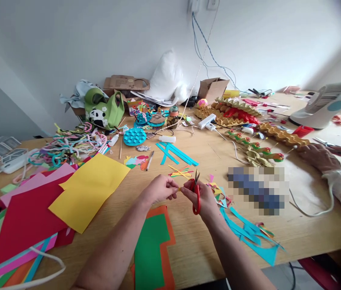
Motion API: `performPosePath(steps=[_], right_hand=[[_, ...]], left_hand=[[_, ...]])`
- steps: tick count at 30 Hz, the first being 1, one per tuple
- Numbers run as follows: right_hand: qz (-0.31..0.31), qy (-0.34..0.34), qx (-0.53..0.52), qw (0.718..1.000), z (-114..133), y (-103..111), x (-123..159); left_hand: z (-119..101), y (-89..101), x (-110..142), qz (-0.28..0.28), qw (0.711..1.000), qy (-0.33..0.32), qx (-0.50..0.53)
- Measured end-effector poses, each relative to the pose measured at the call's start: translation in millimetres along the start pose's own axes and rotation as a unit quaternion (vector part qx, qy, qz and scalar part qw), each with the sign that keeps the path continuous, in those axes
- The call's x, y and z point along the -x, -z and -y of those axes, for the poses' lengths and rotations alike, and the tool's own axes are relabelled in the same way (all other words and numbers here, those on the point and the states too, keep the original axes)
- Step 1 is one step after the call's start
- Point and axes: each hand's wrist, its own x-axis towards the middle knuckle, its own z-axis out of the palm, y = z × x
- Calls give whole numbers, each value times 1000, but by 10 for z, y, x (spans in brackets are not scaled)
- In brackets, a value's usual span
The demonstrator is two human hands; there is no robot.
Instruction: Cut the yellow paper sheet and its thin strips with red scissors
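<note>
Over the middle of the table, my left hand [160, 189] and my right hand [206, 201] meet fingertip to fingertip. A tiny yellow piece [179, 189], seemingly paper, is pinched between them and mostly hidden by the fingers. Red-handled scissors [196, 201] stay gripped in my right hand, blades pointing up and away. Thin coloured paper strips [182, 172] lie just beyond my hands. Small paper scraps [220, 195] are beside my right hand. Under my forearms rests green paper [152, 249] on top of orange paper [168, 257].
Coloured sheets, with a yellow sheet [98, 185] uppermost, pile at left. Blue paper strips [249, 233] lie at right, more blue strips [176, 154] ahead. Another person's hand [314, 158] rests near egg-carton pieces [285, 136]. A white fan [327, 104] stands far right; a white cable [312, 213] crosses there.
</note>
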Motion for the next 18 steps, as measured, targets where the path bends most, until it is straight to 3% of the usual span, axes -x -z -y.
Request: performPosePath(steps=[2, 4, 7, 8, 10, 12, 14, 16, 18], right_hand=[[25, 10, 7, 1000, 102, -69, -107], [34, 32, 16, 999, 223, -159, -219], [29, 51, -2, 998, 420, -314, -392], [20, 53, -7, 998, 488, -366, -446], [12, 60, -10, 998, 621, -462, -539], [-2, 75, -21, 997, 743, -540, -601], [-10, 88, -29, 996, 837, -595, -630], [-13, 95, -39, 995, 888, -628, -633], [-18, 99, -55, 993, 886, -643, -621]], left_hand=[[-26, 97, 19, -5, 1000, -19, 4], [-73, 213, 70, -67, 995, -75, -5], [-185, 357, 212, -305, 929, -200, -62], [-221, 384, 261, -326, 920, -208, -64], [-264, 400, 323, -225, 958, -174, -39], [-257, 379, 313, -108, 990, -89, 7], [-213, 343, 240, -54, 994, -36, 92], [-170, 312, 150, -71, 974, -65, 203], [-154, 299, 83, -130, 940, -128, 289]])
